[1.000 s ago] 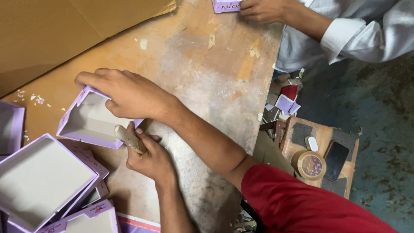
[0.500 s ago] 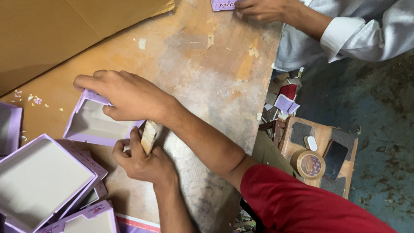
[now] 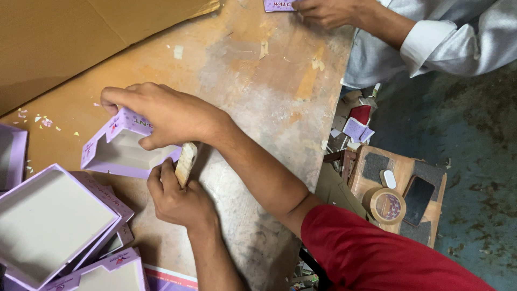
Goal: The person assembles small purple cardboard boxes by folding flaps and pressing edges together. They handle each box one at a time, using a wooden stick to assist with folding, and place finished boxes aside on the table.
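Since the earlier frames, the lilac box tray (image 3: pixel 126 153) has tipped from lying flat to standing on a long side wall with its pale hollow facing the camera, and the wooden smoothing stick (image 3: pixel 186 164) has swung from slanting across the box corner to nearly upright against its right end.

At the left hand (image 3: pixel 175 198) the grip is closed round the lower end of the stick, fingers wrapped, its upper end touching the box's end wall. At the right hand (image 3: pixel 164 114) the grip is closed on the box: fingers are draped over the upper wall, fingertips curling past the far corner, and the thumb is under the near edge.

By its look the box is paper-covered board: light, stiff along folded edges and corners, but thin-walled, so a wall's middle would probably bow or dent under a squeeze. The paper skin seems smooth, perhaps a little slippery. I judge the safest hold to be over a wall close to a corner, much as the right hand has it.

It stands on the worn wooden desk (image 3: pixel 258 86), just beside a stack of finished lilac boxes (image 3: pixel 59 226) at lower left. Brown cardboard sheets (image 3: pixel 70 37) lie beyond. Across the desk another person's hand (image 3: pixel 323 11) rests near a lilac piece. Off the desk edge, a small stool (image 3: pixel 409 161) carries a tape roll (image 3: pixel 385 205).
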